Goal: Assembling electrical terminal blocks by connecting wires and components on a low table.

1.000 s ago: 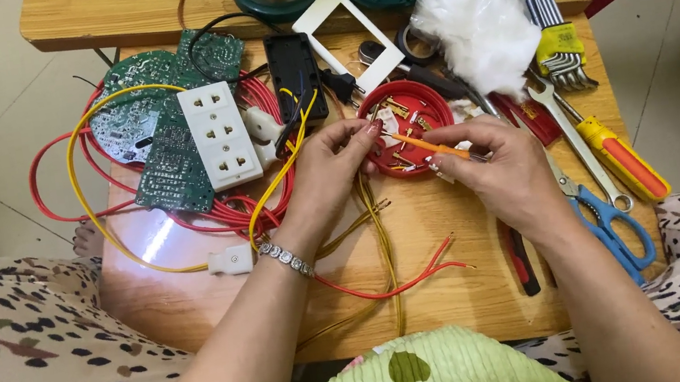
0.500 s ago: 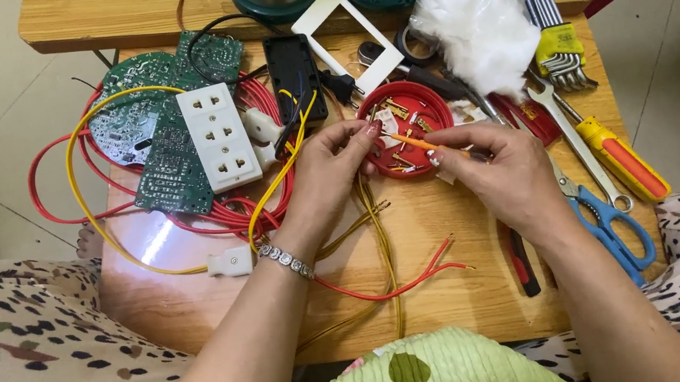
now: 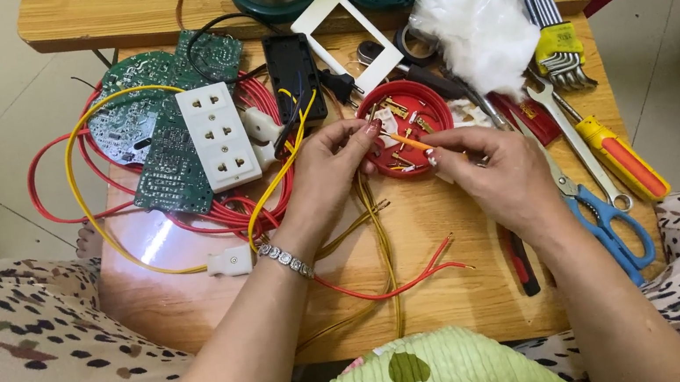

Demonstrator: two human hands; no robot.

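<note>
Both hands meet over the red dish of small metal parts, left hand and right hand pinching opposite ends of a short orange wire: mid-fitting, likely; steady alignment needed.

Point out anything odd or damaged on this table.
Bare circuit boards lie loose under the white socket, tangled in red wire. A red wire ends in frayed bare strands. Nothing spilled.
</note>
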